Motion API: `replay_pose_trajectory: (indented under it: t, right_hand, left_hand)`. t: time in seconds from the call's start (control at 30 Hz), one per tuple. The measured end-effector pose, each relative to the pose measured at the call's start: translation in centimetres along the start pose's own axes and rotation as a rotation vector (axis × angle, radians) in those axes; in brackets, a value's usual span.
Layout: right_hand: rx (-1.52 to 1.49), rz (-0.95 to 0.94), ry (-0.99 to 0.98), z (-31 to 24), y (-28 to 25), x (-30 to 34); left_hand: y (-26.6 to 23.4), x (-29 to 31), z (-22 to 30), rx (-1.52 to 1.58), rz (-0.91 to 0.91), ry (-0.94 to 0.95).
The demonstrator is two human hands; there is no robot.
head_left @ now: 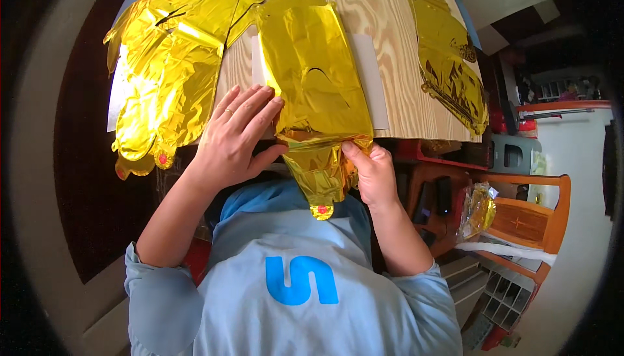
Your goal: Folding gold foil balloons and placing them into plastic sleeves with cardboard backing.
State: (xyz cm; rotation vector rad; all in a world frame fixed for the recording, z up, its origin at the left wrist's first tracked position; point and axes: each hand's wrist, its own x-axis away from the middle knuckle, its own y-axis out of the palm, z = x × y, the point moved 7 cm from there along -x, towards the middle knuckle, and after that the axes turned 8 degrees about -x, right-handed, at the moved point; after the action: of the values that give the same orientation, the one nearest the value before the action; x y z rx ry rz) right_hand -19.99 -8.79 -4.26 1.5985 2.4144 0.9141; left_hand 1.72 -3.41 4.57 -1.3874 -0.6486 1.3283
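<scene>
A flat, shiny gold foil balloon (311, 63) lies lengthwise in front of me on the wooden table. Its lower part bends over the table's near edge and hangs down to a round tab with a red dot (322, 211). My right hand (374, 171) pinches the foil at the right side of this bend, thumb on top. With fingers stretched out, my left hand (237, 131) rests along the balloon's left edge, fingertips touching the foil. A white sheet (369, 79) lies partly under the balloon.
Several more gold foil balloons (166, 76) are heaped at the left, some overhanging the near edge. Another gold foil balloon (445, 50) lies at the table's right. The wooden table (393, 24) has pale grain. A wooden chair (526, 219) with a clear plastic bag (478, 210) stands at the right.
</scene>
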Motion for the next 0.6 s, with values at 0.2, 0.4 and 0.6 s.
replay_pose_trajectory:
  t: [0.2, 0.4, 0.6]
  right_hand:
    - [-0.003, -0.020, 0.024, 0.6, 0.2, 0.1]
    - [0.066, -0.028, 0.016, 1.1, 0.3, -0.1]
    - [0.984, -0.002, -0.027, -1.8, -1.0, 0.2]
  left_hand:
    - [-0.4, 0.4, 0.7, -0.051, 0.026, -0.024]
    - [0.3, 0.8, 0.7, -0.095, 0.059, -0.042]
    - [0.6, 1.0, 0.4, -0.082, 0.070, -0.028]
